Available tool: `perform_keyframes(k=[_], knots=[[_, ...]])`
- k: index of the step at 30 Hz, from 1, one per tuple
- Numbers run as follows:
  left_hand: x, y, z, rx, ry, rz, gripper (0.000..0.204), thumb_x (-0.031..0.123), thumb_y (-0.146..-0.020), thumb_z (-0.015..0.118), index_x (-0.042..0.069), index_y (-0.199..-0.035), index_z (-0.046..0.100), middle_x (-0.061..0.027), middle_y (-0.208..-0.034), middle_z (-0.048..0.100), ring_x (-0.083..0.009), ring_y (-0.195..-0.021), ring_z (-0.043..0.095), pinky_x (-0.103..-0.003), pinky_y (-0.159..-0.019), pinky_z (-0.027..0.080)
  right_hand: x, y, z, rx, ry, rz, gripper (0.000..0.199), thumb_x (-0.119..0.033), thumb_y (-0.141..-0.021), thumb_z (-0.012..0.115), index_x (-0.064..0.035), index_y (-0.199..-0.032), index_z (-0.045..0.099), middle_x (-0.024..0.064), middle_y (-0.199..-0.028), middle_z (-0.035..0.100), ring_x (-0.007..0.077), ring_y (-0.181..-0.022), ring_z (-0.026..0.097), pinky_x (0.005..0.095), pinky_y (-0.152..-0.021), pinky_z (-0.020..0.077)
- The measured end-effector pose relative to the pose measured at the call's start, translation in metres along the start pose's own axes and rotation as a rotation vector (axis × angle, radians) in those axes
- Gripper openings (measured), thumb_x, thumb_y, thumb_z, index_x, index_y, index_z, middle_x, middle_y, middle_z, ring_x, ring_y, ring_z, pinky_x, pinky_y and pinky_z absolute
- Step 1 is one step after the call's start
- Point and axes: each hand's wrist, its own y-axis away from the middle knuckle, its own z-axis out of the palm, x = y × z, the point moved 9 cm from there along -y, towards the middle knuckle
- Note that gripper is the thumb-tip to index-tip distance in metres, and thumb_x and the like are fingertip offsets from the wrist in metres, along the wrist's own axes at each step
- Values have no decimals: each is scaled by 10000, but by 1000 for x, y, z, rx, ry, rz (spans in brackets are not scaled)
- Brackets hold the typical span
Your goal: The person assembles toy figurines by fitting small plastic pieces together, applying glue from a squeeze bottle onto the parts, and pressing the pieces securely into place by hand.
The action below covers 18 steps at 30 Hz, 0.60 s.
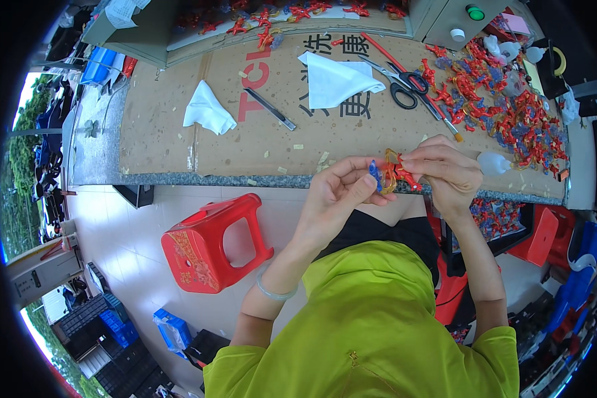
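Over the near edge of the cardboard-covered bench, both my hands hold one small translucent plastic figure (397,174) in red, amber and blue. My left hand (348,189) pinches its blue and amber end between thumb and fingers. On its red part, the thumb and fingertips of my right hand (448,169) are closed. Part of the figure is hidden behind my fingers. Many similar figures (527,123) lie heaped to the right of my right hand. Close by that hand a white squeeze bottle (493,163) lies on its side.
On the cardboard (159,119) lie a white cloth (338,79), a smaller cloth (209,109), a box cutter (269,108), black-handled scissors (408,88) and a red-handled brush (411,83). More figures sit in the grey machine opening at the back. A red stool (192,255) stands on the floor.
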Motion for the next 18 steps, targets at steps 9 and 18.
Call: perform_keyframes(k=[9, 18], knots=[[-3, 1, -9, 117, -126, -6, 265, 130, -953, 491, -73, -1121, 522, -188, -971, 651, -226, -799, 685, -261, -708, 541, 25, 14, 9, -81, -371, 629, 316, 60, -785, 593, 11, -1089, 661, 144, -929, 668, 173, -867, 642, 260, -747, 513], [-1, 5, -5, 189, -117, 51, 225, 17, -918, 532, -76, -1120, 502, -158, -985, 628, -168, -860, 640, -288, -765, 553, 2, 2, 12, -65, 176, 432, 311, 28, -721, 639, 13, -1030, 663, 148, -853, 666, 201, -756, 674, 290, -683, 547]])
